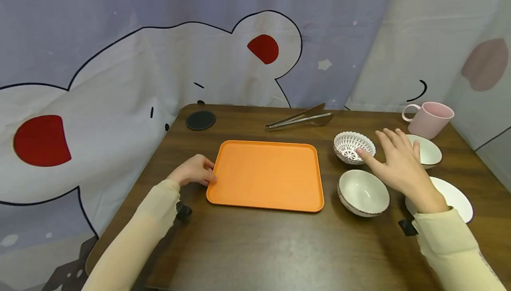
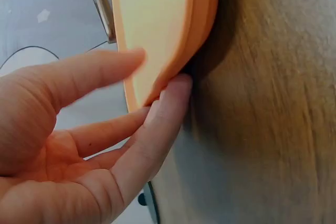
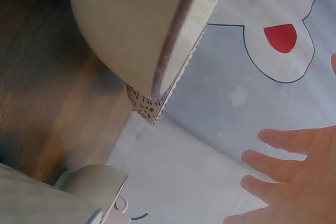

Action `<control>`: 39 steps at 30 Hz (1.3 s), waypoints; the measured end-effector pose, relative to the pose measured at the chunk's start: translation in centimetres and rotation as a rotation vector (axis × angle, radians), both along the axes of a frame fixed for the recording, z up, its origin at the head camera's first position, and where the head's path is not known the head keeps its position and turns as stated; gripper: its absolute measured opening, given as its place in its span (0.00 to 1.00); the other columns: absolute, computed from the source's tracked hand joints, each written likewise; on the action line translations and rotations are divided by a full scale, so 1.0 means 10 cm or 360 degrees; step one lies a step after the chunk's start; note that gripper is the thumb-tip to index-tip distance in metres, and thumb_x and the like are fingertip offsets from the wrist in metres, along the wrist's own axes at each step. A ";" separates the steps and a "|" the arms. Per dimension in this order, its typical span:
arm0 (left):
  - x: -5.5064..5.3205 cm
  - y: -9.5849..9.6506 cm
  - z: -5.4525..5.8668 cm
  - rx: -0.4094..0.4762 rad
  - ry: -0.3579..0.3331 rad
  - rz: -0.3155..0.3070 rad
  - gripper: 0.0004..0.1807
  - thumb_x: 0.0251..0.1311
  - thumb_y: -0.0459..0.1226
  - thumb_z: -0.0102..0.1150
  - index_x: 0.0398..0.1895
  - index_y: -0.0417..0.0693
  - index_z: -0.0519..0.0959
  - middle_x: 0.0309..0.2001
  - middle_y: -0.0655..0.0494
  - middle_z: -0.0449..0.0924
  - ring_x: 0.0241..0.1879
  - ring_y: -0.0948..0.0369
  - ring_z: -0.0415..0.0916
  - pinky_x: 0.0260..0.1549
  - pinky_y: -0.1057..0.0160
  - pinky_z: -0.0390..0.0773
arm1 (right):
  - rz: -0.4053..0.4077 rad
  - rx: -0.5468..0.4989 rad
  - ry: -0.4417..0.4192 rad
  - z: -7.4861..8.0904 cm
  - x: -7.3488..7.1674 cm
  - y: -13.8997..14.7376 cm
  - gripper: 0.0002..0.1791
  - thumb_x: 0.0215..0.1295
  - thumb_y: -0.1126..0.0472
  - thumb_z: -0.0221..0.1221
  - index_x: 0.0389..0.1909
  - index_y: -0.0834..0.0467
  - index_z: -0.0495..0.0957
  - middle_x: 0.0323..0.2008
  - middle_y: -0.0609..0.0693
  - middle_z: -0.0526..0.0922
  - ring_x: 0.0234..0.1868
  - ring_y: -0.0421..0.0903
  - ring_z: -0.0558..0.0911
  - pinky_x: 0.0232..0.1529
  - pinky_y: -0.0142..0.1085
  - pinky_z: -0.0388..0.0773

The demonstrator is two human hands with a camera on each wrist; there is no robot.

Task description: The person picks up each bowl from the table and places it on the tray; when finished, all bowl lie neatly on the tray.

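Observation:
An orange rectangular tray [image 1: 266, 175] lies flat on the table. At its left edge my left hand [image 1: 194, 171] grips the rim, with the thumb above and the fingertips against the outer side in the left wrist view. My right hand [image 1: 401, 167] hovers with spread fingers over the dishes on the right and holds nothing. Beneath and around it are a white lattice bowl [image 1: 345, 149], a plain round bowl [image 1: 364, 191], another bowl [image 1: 430, 151] and a white plate [image 1: 455, 198], the last two partly hidden by the hand and wrist.
A pink mug [image 1: 430, 120] stands at the back right corner. Metal tongs [image 1: 297, 120] lie behind the tray, and a black round coaster [image 1: 201, 120] lies at the back left. A printed curtain [image 1: 119, 73] hangs behind the wooden table [image 1: 255, 246].

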State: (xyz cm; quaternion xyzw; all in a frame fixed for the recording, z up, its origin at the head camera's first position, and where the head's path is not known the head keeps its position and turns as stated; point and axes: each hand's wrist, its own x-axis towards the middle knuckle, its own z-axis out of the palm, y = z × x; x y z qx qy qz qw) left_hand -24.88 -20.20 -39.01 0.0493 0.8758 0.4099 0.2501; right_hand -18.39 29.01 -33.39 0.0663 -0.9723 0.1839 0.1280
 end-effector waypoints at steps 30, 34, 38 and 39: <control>0.07 -0.11 -0.19 0.0385 -0.0074 0.0307 0.26 0.55 0.23 0.63 0.58 0.22 0.71 0.47 0.35 0.81 0.35 0.62 0.83 0.42 0.60 0.84 | 0.0044 -0.0068 0.0031 -0.06 0.15 0.28 0.48 0.59 0.38 0.63 0.68 0.69 0.62 0.65 0.72 0.62 0.67 0.70 0.59 0.64 0.65 0.54; 0.07 -0.10 -0.20 0.0388 -0.0075 0.0299 0.26 0.55 0.23 0.63 0.59 0.22 0.71 0.48 0.35 0.81 0.36 0.62 0.83 0.42 0.60 0.84 | 0.0012 -0.0076 -0.0002 -0.09 0.19 0.35 0.49 0.59 0.38 0.63 0.70 0.68 0.60 0.66 0.72 0.61 0.68 0.70 0.59 0.65 0.65 0.53; 0.07 -0.08 -0.19 0.0364 -0.0076 0.0310 0.26 0.55 0.23 0.63 0.59 0.23 0.71 0.48 0.35 0.81 0.35 0.62 0.83 0.43 0.60 0.84 | -0.0019 -0.0062 -0.0032 -0.12 0.24 0.41 0.52 0.58 0.37 0.63 0.72 0.67 0.57 0.67 0.73 0.60 0.68 0.71 0.58 0.64 0.66 0.53; 0.07 -0.08 -0.18 0.0356 -0.0075 0.0311 0.26 0.55 0.23 0.63 0.59 0.23 0.71 0.48 0.35 0.81 0.35 0.62 0.83 0.43 0.60 0.84 | -0.0027 -0.0060 -0.0041 -0.12 0.25 0.42 0.52 0.58 0.37 0.63 0.73 0.67 0.56 0.67 0.73 0.59 0.68 0.71 0.58 0.64 0.67 0.53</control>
